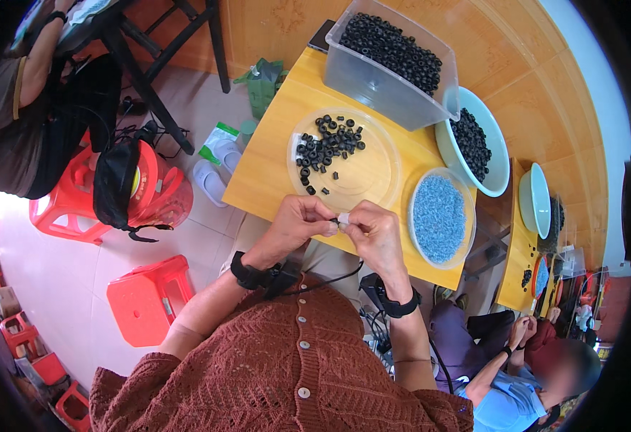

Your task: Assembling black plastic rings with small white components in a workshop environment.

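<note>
Small black piece (335, 222) sits between both hands, just over the near edge of the surface (261, 180). The left hand's (304, 222) grip pinches it; the right hand's (374, 234) grip pinches a whitish bit (343, 217) beside it. Beyond lies a clear tray (376, 162) with loose black pieces (320, 153); blue beads (439, 219) fill a tub near the right edge.
</note>
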### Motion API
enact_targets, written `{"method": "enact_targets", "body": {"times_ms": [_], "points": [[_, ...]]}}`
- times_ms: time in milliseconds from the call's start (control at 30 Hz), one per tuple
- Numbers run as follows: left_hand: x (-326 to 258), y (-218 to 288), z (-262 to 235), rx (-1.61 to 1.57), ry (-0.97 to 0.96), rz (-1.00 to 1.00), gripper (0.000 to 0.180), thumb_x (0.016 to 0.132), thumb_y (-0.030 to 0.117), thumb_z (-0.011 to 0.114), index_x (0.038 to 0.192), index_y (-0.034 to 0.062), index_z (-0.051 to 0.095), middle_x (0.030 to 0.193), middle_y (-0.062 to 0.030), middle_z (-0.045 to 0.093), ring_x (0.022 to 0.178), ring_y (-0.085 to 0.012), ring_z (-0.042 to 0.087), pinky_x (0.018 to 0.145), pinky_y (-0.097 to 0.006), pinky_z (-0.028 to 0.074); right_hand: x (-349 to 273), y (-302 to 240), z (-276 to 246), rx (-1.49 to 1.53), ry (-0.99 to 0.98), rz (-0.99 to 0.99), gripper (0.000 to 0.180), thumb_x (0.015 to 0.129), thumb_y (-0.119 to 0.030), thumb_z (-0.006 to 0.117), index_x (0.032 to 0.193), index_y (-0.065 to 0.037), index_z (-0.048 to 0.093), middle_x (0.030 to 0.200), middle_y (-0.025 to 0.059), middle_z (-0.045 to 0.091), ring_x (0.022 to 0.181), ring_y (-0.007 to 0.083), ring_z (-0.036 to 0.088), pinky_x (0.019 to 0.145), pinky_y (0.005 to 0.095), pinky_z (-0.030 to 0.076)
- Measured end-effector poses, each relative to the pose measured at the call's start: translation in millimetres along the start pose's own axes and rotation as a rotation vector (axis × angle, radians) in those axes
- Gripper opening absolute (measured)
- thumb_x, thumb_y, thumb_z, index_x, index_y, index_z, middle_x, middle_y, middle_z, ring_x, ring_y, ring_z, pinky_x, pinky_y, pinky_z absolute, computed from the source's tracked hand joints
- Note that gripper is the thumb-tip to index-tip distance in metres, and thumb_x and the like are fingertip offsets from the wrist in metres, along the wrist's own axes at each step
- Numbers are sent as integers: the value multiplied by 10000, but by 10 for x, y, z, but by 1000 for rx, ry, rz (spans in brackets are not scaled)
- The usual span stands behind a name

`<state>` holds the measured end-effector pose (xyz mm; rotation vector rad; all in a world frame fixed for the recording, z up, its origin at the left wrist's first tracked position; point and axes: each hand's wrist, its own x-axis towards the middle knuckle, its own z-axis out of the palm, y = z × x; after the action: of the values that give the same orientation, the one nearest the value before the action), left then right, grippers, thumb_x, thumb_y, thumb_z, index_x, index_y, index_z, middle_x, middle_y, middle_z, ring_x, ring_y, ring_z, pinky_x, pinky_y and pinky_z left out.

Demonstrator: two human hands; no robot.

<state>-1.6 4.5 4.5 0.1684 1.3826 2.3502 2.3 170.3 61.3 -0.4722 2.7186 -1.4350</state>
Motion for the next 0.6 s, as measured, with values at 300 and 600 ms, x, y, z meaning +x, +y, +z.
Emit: {"method": "enact_targets", "body": {"times_ms": [300, 600], "points": [[9, 38, -24, -75, 0, -4, 130, 752, -59, 620, 873, -22, 585, 857, -100, 632, 775, -150, 633, 723, -257, 524, -33, 49, 21, 333, 69, 118, 157, 711, 93, 627, 846, 22, 666, 732, 61, 596, 659, 118, 573, 590, 215, 448], [-5, 54, -9, -60, -23, -29, 130, 751, -61, 622, 867, -16, 586, 860, -90, 629, 770, -145, 630, 721, -257, 524, -49, 15, 11, 393, 81, 168, 175, 716, 85, 627, 875, 18, 656, 749, 62, 591, 681, 118, 575, 598, 214, 448]]}}
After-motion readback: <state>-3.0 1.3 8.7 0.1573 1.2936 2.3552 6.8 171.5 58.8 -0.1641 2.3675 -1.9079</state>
